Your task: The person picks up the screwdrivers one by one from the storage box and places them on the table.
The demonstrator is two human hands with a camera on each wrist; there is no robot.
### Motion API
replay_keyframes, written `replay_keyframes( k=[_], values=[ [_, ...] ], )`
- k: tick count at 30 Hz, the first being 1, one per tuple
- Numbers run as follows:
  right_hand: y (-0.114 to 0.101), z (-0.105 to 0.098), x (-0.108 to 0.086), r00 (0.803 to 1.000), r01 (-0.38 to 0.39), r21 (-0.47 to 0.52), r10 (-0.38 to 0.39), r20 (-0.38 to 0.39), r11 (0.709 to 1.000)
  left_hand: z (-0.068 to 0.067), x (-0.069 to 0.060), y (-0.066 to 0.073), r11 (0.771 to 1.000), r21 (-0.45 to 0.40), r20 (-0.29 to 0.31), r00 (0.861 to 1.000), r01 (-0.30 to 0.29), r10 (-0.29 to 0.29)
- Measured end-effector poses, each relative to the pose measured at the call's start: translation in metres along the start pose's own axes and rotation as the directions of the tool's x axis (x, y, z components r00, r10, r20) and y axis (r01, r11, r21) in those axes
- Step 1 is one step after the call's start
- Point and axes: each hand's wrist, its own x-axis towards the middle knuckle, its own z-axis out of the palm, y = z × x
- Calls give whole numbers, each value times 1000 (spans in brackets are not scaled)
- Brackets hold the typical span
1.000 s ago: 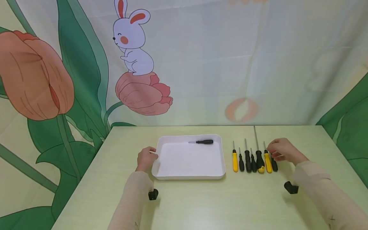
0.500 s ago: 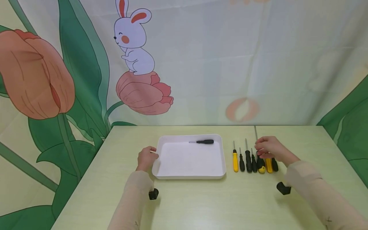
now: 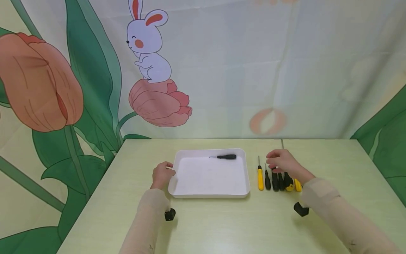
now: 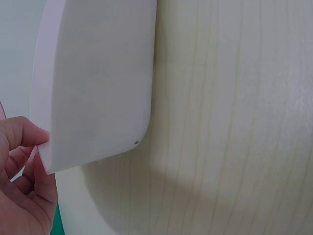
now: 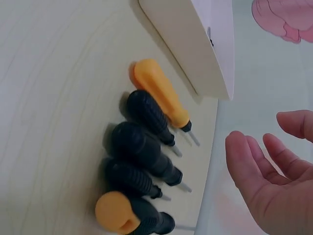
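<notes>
My left hand (image 3: 162,175) pinches the left rim of a white tray (image 3: 206,181); the left wrist view shows thumb and fingers on the tray's corner. A small black screwdriver (image 3: 226,156) lies inside near the far wall. Above a row of screwdrivers, my right hand (image 3: 283,164) hovers with loosely bent fingers and holds nothing. That row has a yellow screwdriver (image 3: 260,179) at its left end, then several black ones, a large black-and-yellow screwdriver (image 3: 288,184) and another yellow screwdriver (image 3: 297,185). My hand and sleeve hide part of the right end.
The pale wooden table (image 3: 222,225) meets a printed curtain (image 3: 222,70) at its back edge. A black wrist device (image 3: 301,209) hangs under the right sleeve, another black device (image 3: 170,214) under the left. The tray stands left of the row with a narrow gap between.
My right hand has moved left along the row, from its right end to above the middle black screwdrivers. The left hand and the tray stay in place.
</notes>
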Motion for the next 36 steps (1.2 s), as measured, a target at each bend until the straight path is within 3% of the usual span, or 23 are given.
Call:
replay_keyframes(
  k=[5,12,22,24,29,36],
  values=[
    [-5,14,7,996,87,-103,-89,-15,991,0,1,-1,1000,-4,-9,1000,-14,14],
    [-11,33,14,980,192,-254,-201,-9,948,0,1,-1,1000,4,-14,1000,-17,17],
    [-22,62,22,963,266,-399,-262,67,877,0,-2,0,1000,2,-21,1000,-13,13],
    [-23,68,23,956,286,-454,-279,84,844,0,-3,0,1000,2,-22,1000,-12,12],
    [-22,82,29,938,325,-619,-325,118,715,-1,-3,0,1000,8,-24,999,-22,22],
    [-20,99,40,941,303,-759,-305,144,577,-1,-3,1,1000,11,-25,999,-19,19]
  ],
)
